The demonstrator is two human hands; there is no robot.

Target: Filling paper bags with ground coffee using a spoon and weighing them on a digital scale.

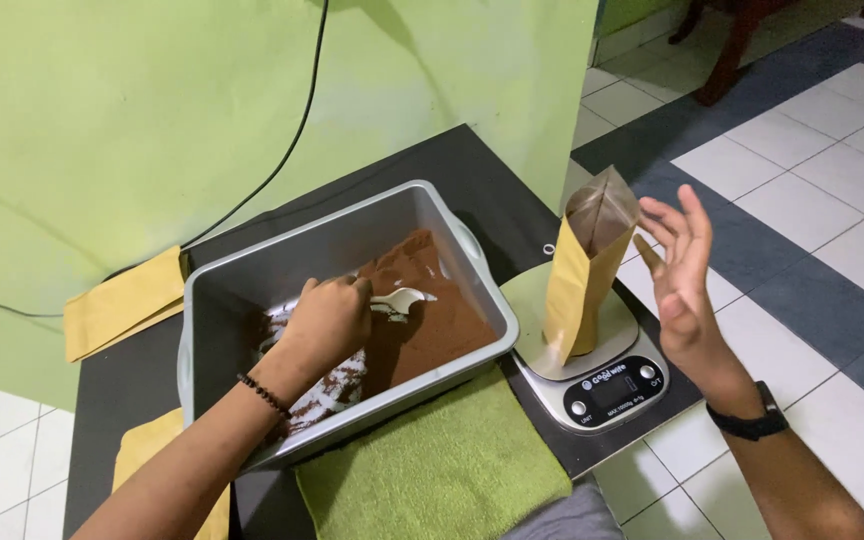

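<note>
At far left we note a stack of yellow paper bags (124,302) lying flat on the black table (112,385), against the green wall (102,110), where a black cable (282,160) runs down. A further yellow bag (142,450) lies near the table's front edge, partly under our left forearm. The left arm, with a dark bead bracelet (262,393) at the wrist, reaches into the grey metal tray (352,235). The left hand (327,322) is closed around the handle of a white plastic spoon (400,300); the spoon's bowl points right and rests on the brown powder (432,310). The powder is heaped in the right half of the tray; the left half shows bare white patches of the bottom with scattered powder. The tray's front edge sits on a green cloth (442,465). Just right of the tray stands a small kitchen scale (607,385) with a round plate and a dark display. On it a yellow pouch (584,280) stands upright, its top open, with brown powder visible behind the clear panel near its mouth. Right of the pouch, the right hand (680,260) is held up, open, fingers spread and slightly curled, palm toward the pouch, near it but not touching; it holds nothing. A black watch (750,420) sits on that wrist. Beyond the table lies a floor of white and grey tiles (822,180).
</note>
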